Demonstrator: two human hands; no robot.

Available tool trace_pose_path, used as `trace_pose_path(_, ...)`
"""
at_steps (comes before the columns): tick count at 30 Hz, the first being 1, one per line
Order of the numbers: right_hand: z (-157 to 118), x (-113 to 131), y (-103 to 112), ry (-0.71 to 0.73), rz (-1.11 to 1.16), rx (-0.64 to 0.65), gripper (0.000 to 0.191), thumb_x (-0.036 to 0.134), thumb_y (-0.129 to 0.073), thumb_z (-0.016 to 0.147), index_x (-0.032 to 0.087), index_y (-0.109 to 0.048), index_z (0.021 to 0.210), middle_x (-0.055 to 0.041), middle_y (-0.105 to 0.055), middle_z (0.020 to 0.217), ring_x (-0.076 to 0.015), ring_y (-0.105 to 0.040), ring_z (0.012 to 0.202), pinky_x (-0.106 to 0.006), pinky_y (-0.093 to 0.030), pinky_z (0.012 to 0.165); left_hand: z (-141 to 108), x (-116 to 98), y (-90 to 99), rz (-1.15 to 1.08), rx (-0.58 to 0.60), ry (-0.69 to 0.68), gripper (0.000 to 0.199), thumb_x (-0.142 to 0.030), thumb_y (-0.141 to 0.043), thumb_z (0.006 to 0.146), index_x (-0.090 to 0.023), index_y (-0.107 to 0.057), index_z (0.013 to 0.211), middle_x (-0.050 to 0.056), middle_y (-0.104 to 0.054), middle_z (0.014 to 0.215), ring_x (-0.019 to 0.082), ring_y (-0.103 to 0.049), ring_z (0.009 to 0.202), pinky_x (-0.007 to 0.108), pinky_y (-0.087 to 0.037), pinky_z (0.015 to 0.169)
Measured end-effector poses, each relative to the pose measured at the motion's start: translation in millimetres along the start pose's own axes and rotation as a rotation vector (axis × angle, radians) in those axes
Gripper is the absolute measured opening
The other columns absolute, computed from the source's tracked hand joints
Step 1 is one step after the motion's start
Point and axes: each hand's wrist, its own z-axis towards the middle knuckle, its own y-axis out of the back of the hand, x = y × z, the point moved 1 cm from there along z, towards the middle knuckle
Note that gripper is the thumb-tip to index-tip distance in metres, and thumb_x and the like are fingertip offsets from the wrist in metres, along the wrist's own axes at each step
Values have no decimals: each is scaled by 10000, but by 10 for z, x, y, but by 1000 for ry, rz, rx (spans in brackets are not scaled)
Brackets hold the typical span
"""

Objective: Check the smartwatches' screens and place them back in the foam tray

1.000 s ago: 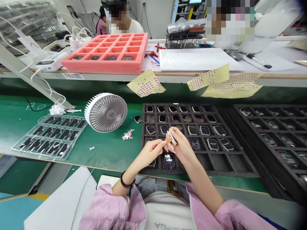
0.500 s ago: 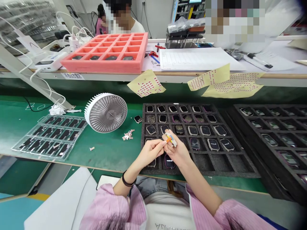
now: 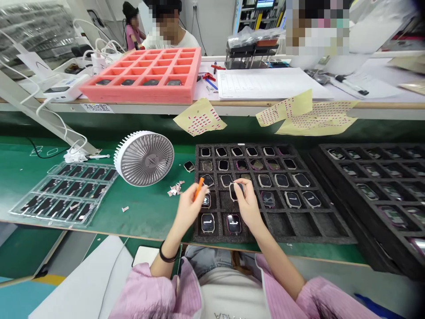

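Between the fingers of my left hand is a slim orange stick, held slanting over the left edge of the black foam tray. My right hand grips a smartwatch body by its edge, its dark screen partly covered by my fingers. Below it is an empty compartment of the tray. Other watch bodies sit in the compartments around, among them a lit one beside my left hand and two with lit text, one silver-framed and one purple-framed.
A white fan stands left of the tray, near small pale strips and a loose watch. Farther left lies a clear blister tray. A second foam tray is at right. Pink foam tray rests on the shelf.
My hands have moved apart. The right has turned the watch screen-up and lowered it toward the tray; the left has drawn away leftward with the orange stick.
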Motion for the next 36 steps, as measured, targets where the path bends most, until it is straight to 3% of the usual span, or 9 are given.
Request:
trace_pose_path(4,-19,-99,53,197,-487,139,198,342,-439,929,215,-587,956,-83,-643,926,-253,-574,885,-401,-433,809,40,171,346,411,-153,16,332,-379,-482,897,-194,-404,633,-43,-402,579,97,-374,535,222,-274,557)
trace_pose_path(7,-66,-128,214,289,-735,35,266,383,-432,946,197,-607,1022,-122,-624,969,-286,-553,930,-420,-421,819,59,279,488,615,-141,128,256,-380,-480,909,-193,-514,738,27,-584,659,148,-519,576,238,-296,570)
trace_pose_path(10,-80,-184,463,274,-979,-127,369,462,-393,955,166,-615,960,-154,-597,930,-304,-534,875,-419,-407,749,58,298,513,705,-169,226,263,-425,-481,913,-176,-559,949,107,-684,806,235,-626,687,258,-328,584)
trace_pose_path(13,-53,-273,605,237,-1083,-104,456,517,-333,959,163,-608,871,-167,-585,896,-313,-529,847,-424,-398,710,35,217,399,612,-161,173,303,-417,-418,940,-170,-545,1060,120,-700,925,246,-651,764,271,-380,624)
trace_pose_path(18,6,-280,554,137,-633,2,318,526,-493,890,221,-488,798,-82,-595,810,-265,-563,789,-411,-427,735,-47,-25,-46,250,159,0,289,-399,-409,948,-181,-597,973,5,-618,749,133,-532,619,226,-365,603)
trace_pose_path(21,-4,-145,484,-4,-122,63,296,456,-602,842,237,-468,990,-24,-625,802,-210,-602,733,-347,-458,678,-97,-145,-311,24,351,-10,321,-423,-431,938,-169,-629,941,-35,-515,650,102,-431,572,208,-318,560)
trace_pose_path(23,-23,-24,450,-100,217,67,383,431,-634,824,247,-458,1110,6,-625,782,-171,-598,668,-296,-461,595,-122,-199,-434,-78,406,8,355,-429,-411,945,-157,-636,912,-41,-471,626,95,-393,566,208,-302,552)
trace_pose_path(26,-42,138,415,-209,572,96,322,403,-670,800,244,-524,1038,48,-569,690,-109,-521,508,-233,-409,457,-145,-253,-541,-145,429,32,383,-441,-401,945,-145,-627,855,-48,-425,601,91,-362,555,214,-288,543)
trace_pose_path(36,-42,228,371,-292,778,193,272,381,-701,791,226,-479,820,109,-464,562,-2,-263,289,-142,-186,311,-133,-340,-594,-249,475,59,415,-488,-454,906,-135,-590,737,-68,-353,509,66,-286,474,214,-230,478)
